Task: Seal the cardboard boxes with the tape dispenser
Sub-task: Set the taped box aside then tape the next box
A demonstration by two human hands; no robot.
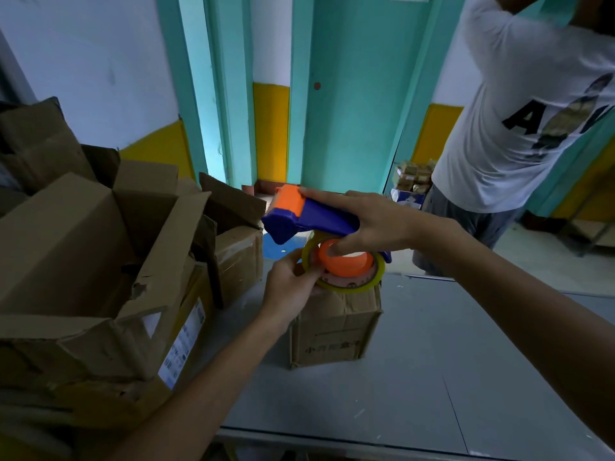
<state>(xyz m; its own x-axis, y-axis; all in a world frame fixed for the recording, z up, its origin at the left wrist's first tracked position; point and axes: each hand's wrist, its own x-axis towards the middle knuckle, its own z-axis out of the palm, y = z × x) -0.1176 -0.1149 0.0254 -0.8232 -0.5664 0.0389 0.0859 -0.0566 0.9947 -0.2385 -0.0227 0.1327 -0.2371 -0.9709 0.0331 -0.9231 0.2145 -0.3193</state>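
My right hand (372, 224) grips the blue and orange tape dispenser (306, 216) in the air above a small closed cardboard box (336, 327), with the thumb inside the orange hub. A yellowish roll of tape (349, 284) sits on that hub. My left hand (293, 287) pinches the roll's left edge. The small box stands on the grey table (432, 361), partly hidden by my hands.
A large open, torn cardboard box (100, 261) fills the left of the table, with more boxes (239, 257) behind it. A person in a white T-shirt (519, 121) stands at the far right by a teal door (349, 94).
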